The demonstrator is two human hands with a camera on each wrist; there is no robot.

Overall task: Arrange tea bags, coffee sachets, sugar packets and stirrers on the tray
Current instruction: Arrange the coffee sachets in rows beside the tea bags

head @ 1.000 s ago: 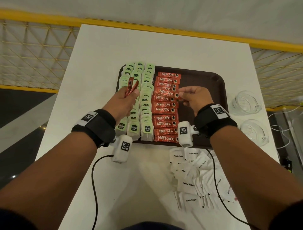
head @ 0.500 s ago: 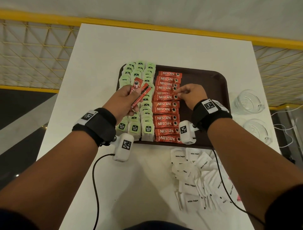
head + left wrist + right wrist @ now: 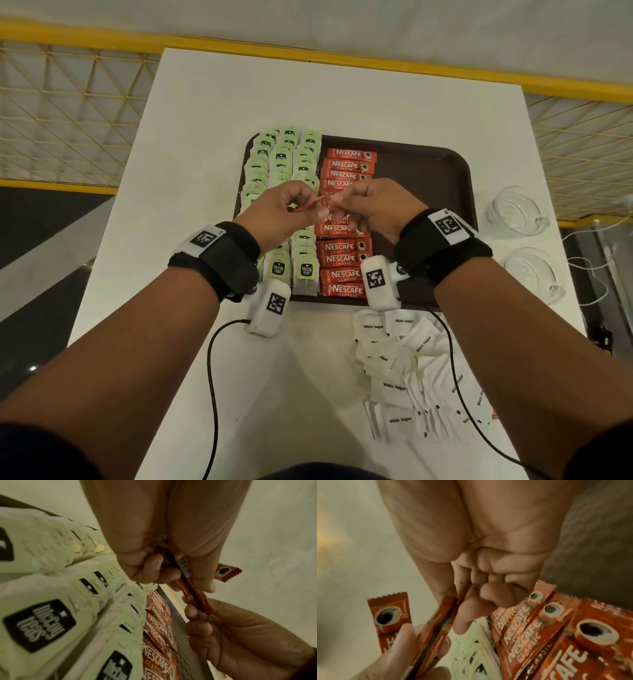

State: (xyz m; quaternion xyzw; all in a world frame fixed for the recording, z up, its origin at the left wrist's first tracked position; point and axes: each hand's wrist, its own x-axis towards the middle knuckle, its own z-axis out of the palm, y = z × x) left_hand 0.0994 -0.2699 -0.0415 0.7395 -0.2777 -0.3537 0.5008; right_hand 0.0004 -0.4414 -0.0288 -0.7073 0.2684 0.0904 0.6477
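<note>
A dark brown tray [image 3: 460, 171] holds rows of green tea bags [image 3: 284, 161] on its left and a column of red coffee sachets [image 3: 346, 260] beside them. Above the column my left hand [image 3: 294, 209] grips a few red sachets [image 3: 187, 577] edge-on. One more sachet [image 3: 226, 573] sticks out behind its thumb. My right hand [image 3: 370, 205] meets it and pinches the end of one held sachet [image 3: 435, 628] between thumb and forefinger. White sugar packets [image 3: 400, 377] lie in a loose heap on the table in front of the tray. No stirrers are in view.
Two glass cups [image 3: 517, 212] [image 3: 534, 274] stand on the white table [image 3: 308, 96] right of the tray. The tray's right half is bare. Wrist-camera cables [image 3: 214, 377] trail over the table's near part. Yellow railing runs behind the table.
My right hand left the sachet column, rose and came left to the sachets in my left hand. My left hand shifted right to meet it, and both now hold the bundle.
</note>
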